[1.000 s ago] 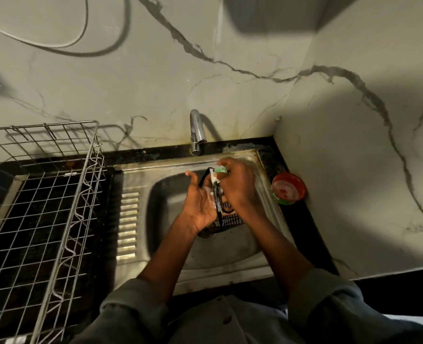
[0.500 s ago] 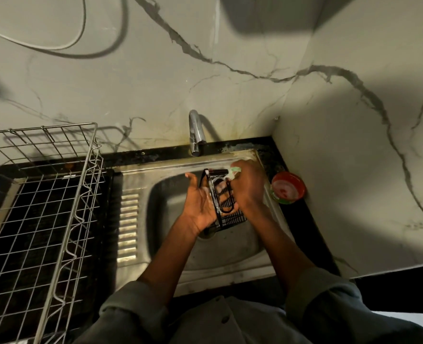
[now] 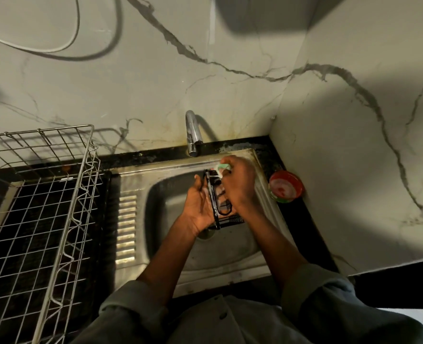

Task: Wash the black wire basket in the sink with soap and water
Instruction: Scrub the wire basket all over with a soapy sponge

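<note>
- The basket [image 3: 220, 207] stands on edge over the sink [image 3: 230, 254], at frame centre.
- The left hand [image 3: 198, 207] cups its side, fingers curled round the rim.
- The right hand [image 3: 239, 182] pinches a green sponge [image 3: 224, 167] against the top edge.
- Likely light, stiff and slippery with suds; best held by the frame, not the thin wires.

Head view, steeply down, close over sink [image 3: 230, 259].

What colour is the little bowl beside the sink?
Red outside with a green rim, the bowl shows best in the head view.
</note>
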Demonstrator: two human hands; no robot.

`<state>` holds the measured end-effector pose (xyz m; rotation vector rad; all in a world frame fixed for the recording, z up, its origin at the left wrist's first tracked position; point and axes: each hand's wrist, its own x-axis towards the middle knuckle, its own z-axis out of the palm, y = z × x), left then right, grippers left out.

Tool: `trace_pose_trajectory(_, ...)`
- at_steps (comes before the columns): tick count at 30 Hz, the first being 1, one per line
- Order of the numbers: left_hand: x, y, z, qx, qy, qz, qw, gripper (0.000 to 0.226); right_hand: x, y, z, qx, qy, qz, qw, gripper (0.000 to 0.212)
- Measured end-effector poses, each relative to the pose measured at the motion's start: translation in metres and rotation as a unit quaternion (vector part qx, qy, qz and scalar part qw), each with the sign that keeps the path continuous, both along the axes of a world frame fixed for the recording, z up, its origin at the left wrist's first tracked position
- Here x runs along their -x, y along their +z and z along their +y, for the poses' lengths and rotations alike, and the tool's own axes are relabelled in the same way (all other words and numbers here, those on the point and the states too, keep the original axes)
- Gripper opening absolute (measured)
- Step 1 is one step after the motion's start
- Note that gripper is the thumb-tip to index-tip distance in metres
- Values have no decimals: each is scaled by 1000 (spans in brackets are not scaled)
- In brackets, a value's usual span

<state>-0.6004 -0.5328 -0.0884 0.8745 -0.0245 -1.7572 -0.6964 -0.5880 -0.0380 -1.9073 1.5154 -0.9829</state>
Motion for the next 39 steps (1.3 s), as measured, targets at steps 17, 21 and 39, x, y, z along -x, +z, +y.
trace_pose_trajectory(17,0,-7,-1,22,-19,8,1000,66,13,-1,-8,-2,-40,72,997,34)
trace_pose_trajectory(21,3,0,-3,26,-41,17,999,65,7,1,-16,-46,-32,25,998,32)
trace_pose_trajectory(39,6,-3,-11,36,-13,29,999,75,28,5,-15,-3,34,117,993,34)
